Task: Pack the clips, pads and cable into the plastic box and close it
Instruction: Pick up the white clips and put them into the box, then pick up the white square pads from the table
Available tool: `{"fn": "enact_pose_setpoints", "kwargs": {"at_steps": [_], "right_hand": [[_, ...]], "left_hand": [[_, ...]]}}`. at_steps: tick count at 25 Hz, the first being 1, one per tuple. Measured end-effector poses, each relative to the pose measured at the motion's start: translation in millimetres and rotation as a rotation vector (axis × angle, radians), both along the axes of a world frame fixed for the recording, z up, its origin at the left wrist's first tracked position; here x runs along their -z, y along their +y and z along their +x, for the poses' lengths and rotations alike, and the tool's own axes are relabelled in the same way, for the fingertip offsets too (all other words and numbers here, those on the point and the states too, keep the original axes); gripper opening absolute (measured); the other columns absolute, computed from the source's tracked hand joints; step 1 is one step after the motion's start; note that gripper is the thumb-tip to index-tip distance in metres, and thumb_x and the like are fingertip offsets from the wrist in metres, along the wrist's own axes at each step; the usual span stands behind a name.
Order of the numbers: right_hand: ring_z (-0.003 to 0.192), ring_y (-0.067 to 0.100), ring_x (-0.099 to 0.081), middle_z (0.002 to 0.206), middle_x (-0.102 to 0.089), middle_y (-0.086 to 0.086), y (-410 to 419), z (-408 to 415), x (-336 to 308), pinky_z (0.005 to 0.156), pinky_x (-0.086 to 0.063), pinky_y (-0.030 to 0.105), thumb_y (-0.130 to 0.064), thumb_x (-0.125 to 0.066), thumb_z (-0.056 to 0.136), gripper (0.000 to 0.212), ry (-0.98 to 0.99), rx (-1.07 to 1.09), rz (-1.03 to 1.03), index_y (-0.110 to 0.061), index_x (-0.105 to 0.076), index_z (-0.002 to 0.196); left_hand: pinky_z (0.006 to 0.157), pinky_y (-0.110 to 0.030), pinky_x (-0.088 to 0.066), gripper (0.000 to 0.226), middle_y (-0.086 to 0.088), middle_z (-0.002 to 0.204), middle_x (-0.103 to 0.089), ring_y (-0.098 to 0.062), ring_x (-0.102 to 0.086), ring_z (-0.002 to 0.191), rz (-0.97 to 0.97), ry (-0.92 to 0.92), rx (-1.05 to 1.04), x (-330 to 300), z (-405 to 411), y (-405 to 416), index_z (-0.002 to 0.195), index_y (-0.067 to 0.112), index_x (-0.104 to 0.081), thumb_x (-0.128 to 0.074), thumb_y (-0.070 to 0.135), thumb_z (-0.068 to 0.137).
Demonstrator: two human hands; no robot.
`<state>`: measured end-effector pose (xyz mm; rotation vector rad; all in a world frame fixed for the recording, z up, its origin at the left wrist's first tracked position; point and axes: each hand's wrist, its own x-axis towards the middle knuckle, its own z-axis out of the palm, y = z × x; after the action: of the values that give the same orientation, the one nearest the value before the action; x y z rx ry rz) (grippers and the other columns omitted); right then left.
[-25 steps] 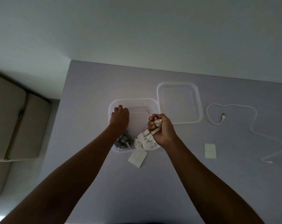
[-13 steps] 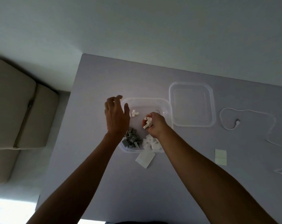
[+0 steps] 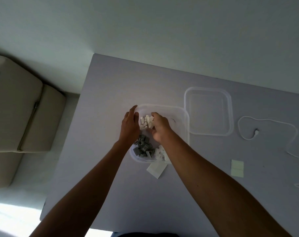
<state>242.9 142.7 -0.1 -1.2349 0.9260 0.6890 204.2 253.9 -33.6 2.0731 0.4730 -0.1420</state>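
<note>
A beige sofa (image 3: 17, 117) stands well left of the box (image 3: 183, 117), off the table (image 3: 111, 82). The left hand (image 3: 129, 127) lies at the box's left wall, fingers straight and close together, pointing to the far side; they hold nothing and seem to touch the wall, with the thumb just beside a heap of white clips (image 3: 146, 122) in the far left part of the box. Near the box's close left corner lie the grey clips (image 3: 142, 148), and a few more white ones lie to their right by the near wall. The right hand (image 3: 160, 127) is inside the box, just right of the white heap, its fingers curled against the clips; whether it grips any of them or only pushes them I cannot tell. A white pad (image 3: 156, 170) lies on the table touching the box's near edge. The lid (image 3: 208, 110) lies flat just right of the box, edges touching or nearly so. Further right the cable (image 3: 265, 119) loops on the table, and a pale yellow pad (image 3: 237, 168) lies nearer, well apart from the box.
</note>
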Motion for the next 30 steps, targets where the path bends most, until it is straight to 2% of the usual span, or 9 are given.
{"fn": "enact_pose_setpoints", "kwargs": {"at_steps": [2,5,10,13,16,20,23,26,30], "right_hand": [[0.096,0.03,-0.068,0.107,-0.07,0.016,0.8,-1.3,-1.9,0.086,-0.056,0.043,-0.027,-0.055,0.094,0.029,-0.009,-0.06,0.006,-0.006,-0.065,0.11],[0.093,0.026,-0.067,0.109,-0.069,0.015,-2.6,-6.6,-9.4,0.082,-0.056,0.042,-0.031,-0.052,0.096,0.032,-0.031,-0.141,0.013,-0.008,-0.063,0.115],[0.086,0.016,-0.061,0.092,-0.063,0.0,-20.9,-22.7,-23.0,0.071,-0.057,0.037,-0.025,-0.047,0.098,0.021,-0.127,-0.158,-0.036,-0.016,-0.065,0.106],[0.105,0.015,-0.059,0.11,-0.063,-0.005,-41.8,-37.3,-22.9,0.086,-0.056,0.039,-0.03,-0.051,0.098,0.023,-0.242,-0.135,-0.105,-0.024,-0.063,0.116],[0.108,0.014,-0.064,0.112,-0.068,-0.002,-66.3,-57.8,-29.7,0.091,-0.056,0.038,-0.02,-0.054,0.096,0.016,-0.376,-0.048,-0.158,-0.024,-0.069,0.099],[0.091,0.017,-0.07,0.094,-0.072,0.006,-119.8,-100.1,-40.5,0.074,-0.061,0.033,-0.005,-0.049,0.092,0.022,-0.619,0.066,-0.326,-0.012,-0.069,0.09],[0.075,0.019,-0.066,0.084,-0.071,0.003,-167.2,-128.6,-37.8,0.066,-0.055,0.036,-0.003,-0.05,0.086,0.02,-0.664,0.15,-0.569,-0.013,-0.067,0.086],[0.09,0.024,-0.063,0.098,-0.069,0.006,-217.4,-154.7,-19.0,0.084,-0.052,0.039,-0.003,-0.053,0.086,0.019,-0.6,0.174,-0.818,-0.01,-0.066,0.098],[0.134,0.035,-0.039,0.145,-0.047,0.013,-282.0,-183.6,26.9,0.102,-0.04,0.049,-0.012,-0.055,0.088,0.05,-0.456,-0.227,-0.981,-0.011,-0.049,0.137]], "left_hand": [[0.091,-0.032,-0.044,0.04,-0.012,0.129,-0.056,-0.023,-0.055,0.112,-0.014,-0.004,-0.009,0.4,0.1,-1.0,0.142,0.023,-0.041,-0.028,0.03,0.105],[0.093,-0.033,-0.044,0.041,-0.013,0.131,-0.055,-0.025,-0.055,0.115,-0.005,-0.004,0.002,1.4,-0.5,-1.3,0.143,0.022,-0.04,-0.028,0.032,0.105],[0.102,-0.042,-0.04,0.05,-0.013,0.139,-0.047,-0.028,-0.043,0.128,0.171,-0.027,0.011,-14.1,-11.8,-5.4,0.144,0.019,-0.035,-0.038,0.044,0.101],[0.094,-0.038,-0.04,0.04,-0.01,0.129,-0.052,-0.026,-0.047,0.118,0.321,-0.215,-0.006,-38.8,-33.8,-22.5,0.133,0.014,-0.046,-0.047,0.035,0.099],[0.087,-0.034,-0.042,0.028,-0.01,0.117,-0.058,-0.025,-0.051,0.105,0.37,-0.344,0.086,-55.8,-66.6,-51.4,0.119,0.01,-0.054,-0.055,0.024,0.095],[0.076,-0.026,-0.046,0.008,-0.007,0.095,-0.061,-0.018,-0.055,0.086,0.323,-0.447,0.279,-60.4,-121.4,-96.0,0.097,0.01,-0.061,-0.061,0.017,0.092],[0.063,-0.035,-0.049,0.006,-0.003,0.084,-0.06,-0.018,-0.054,0.074,0.28,-0.393,0.423,-48.8,-159.2,-121.0,0.088,0.012,-0.059,-0.059,0.015,0.092],[0.075,-0.042,-0.053,0.017,-0.006,0.104,-0.063,-0.022,-0.058,0.094,0.383,-0.227,0.485,-25.9,-187.6,-140.8,0.104,0.012,-0.062,-0.061,0.023,0.091],[0.107,-0.053,-0.036,0.05,-0.018,0.144,-0.045,-0.039,-0.039,0.135,0.56,0.059,0.428,-2.9,-206.3,-156.2,0.134,0.011,-0.049,-0.057,0.036,0.092]]}}
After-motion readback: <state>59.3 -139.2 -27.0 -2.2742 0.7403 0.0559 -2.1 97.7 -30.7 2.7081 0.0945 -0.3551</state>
